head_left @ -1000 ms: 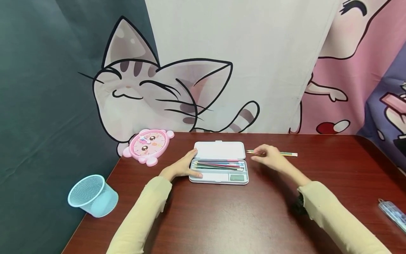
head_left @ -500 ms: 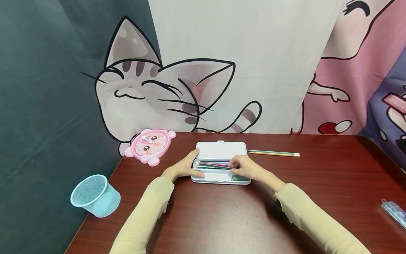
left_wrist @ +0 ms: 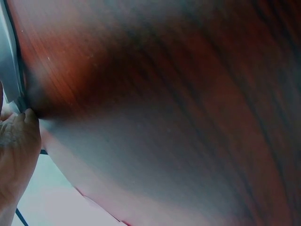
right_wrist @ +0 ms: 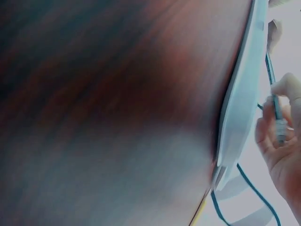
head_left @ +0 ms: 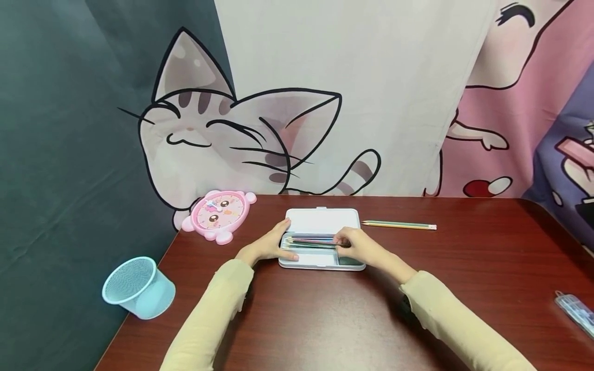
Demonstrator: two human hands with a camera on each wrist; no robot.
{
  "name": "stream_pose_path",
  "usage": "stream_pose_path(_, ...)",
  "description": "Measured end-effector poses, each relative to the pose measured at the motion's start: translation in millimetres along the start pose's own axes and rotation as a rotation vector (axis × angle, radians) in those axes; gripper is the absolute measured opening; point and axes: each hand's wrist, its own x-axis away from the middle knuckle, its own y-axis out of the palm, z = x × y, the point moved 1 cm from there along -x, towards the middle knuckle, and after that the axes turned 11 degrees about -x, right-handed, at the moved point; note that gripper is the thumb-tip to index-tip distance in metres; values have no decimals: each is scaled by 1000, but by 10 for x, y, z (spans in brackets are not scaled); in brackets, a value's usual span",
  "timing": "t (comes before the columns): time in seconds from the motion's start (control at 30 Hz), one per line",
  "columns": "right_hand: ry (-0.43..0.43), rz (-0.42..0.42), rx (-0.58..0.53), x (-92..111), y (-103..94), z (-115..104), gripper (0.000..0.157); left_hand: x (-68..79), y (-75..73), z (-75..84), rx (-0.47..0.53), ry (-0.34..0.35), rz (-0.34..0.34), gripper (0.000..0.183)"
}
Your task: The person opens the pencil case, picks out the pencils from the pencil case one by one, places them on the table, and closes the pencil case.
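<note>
An open white pencil case (head_left: 315,266) lies on the table with its lid (head_left: 322,219) folded back. Several pencils (head_left: 301,242) lie in its rear compartment. My left hand (head_left: 269,245) grips the case's left end, thumb over the front part and fingers behind. My right hand (head_left: 359,245) reaches over the right end of the case and pinches a dark pencil (right_wrist: 270,70) near its eraser end, as the right wrist view shows. That hand partly covers a green block (head_left: 350,261) in the front right compartment.
Two pencils, one green and one yellow (head_left: 399,224), lie on the table (head_left: 325,319) right of the lid. A pink clock (head_left: 220,214) is at the back left, a blue mesh basket (head_left: 148,293) at the left edge. A pale blue case (head_left: 575,312) lies far right.
My right hand has moved left from beside the two loose pencils to the open case and now pinches a pencil there. My left hand stays on the case.
</note>
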Motion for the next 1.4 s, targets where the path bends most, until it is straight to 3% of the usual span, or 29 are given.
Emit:
stream_pose_path(0.1, -16, 64, -77, 34, -75, 36, 10, 7, -6, 3, 1, 1, 3, 105)
stream_pose_path(0.3, 114, 142, -250, 144, -252, 72, 13, 13, -7, 14, 4, 14, 15, 105)
stream_pose_path(0.47, 153, 164, -298, 250, -392, 126, 13, -1, 7, 1, 4, 15, 9, 106)
stream_pose_path(1.0, 188, 248, -256, 606, -985, 386, 17, -11, 1, -12, 2, 34, 12, 106)
stream_pose_path(1.2, 202, 244, -222, 767, -1199, 642, 18, -9, 1, -20, 17, 32, 14, 106)
stream_pose_path(1.4, 260, 226, -202, 936, -1259, 877, 24, -16, 21, -35, 8, 47, 24, 106)
